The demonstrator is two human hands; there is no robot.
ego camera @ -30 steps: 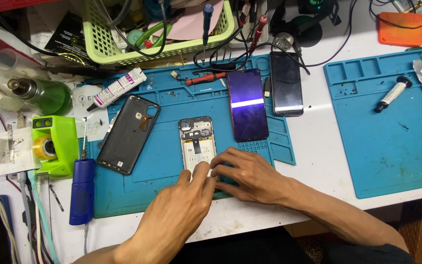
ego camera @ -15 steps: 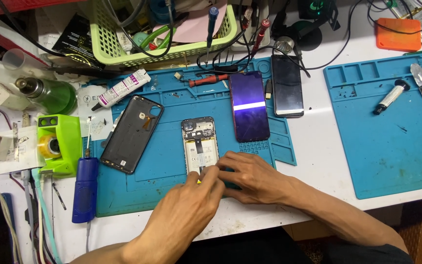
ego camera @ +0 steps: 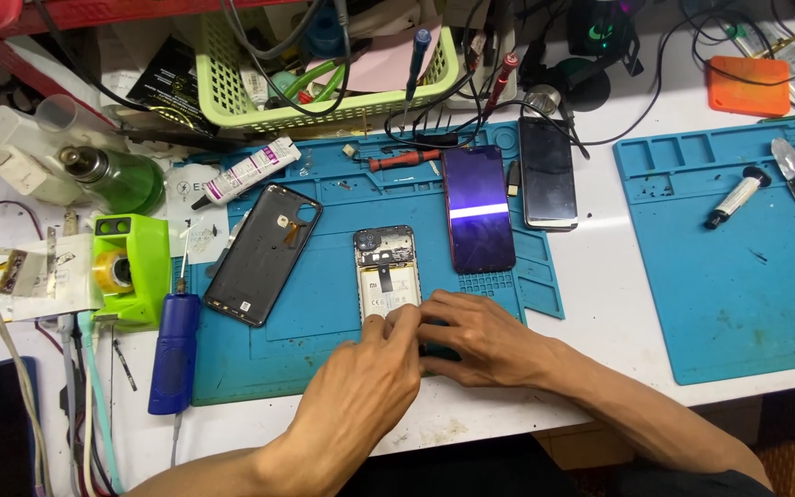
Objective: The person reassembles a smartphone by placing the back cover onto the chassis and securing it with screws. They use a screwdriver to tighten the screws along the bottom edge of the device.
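A cluttered white tabletop carries a blue rubbery work mat with moulded compartments under the hands and a second blue mat to the right. Since half a second ago both hands have stayed at the near end of the opened phone with its bare white battery and exposed metal frame, which lies in the middle of the mat; the left hand has crept a little farther over its bottom edge, fingertips pinched together in a clenched grip on something too small to make out, while the right hand still lies flat just beside it, fingers spread on the mat, its grip released. To the left of the phone lies a glossy black plastic back cover, inner side up, tilted. To the right lie a phone with a dark purple screen crossed by a bright white band and, beyond it, a phone with a black glass screen. At the far left a white glue tube with a purple label lies aslant; near it stand a bright green plastic tape dispenser and a blue cylindrical tool. A pale green lattice basket of cables sits at the far edge.
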